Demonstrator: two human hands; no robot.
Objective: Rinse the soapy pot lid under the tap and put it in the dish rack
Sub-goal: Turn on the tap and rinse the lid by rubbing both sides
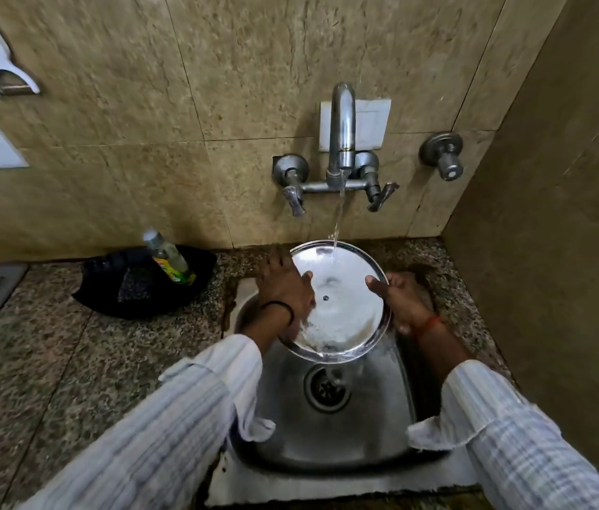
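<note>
A round steel pot lid (342, 307) is held tilted over the steel sink (382, 417), its inner face toward me. Water runs from the wall tap (342, 130) onto the lid's upper part. My left hand (285, 288) grips the lid's left rim, thumb on the inner face. My right hand (403, 301) grips the right rim, thumb over the edge. White foam sits on the lid's lower left part. No dish rack is in view.
A black tray (106, 288) with a dish soap bottle (171, 257) sits on the granite counter (51, 362) left of the sink. A side wall (567, 252) stands close on the right. A separate valve (443, 156) sticks out of the back wall.
</note>
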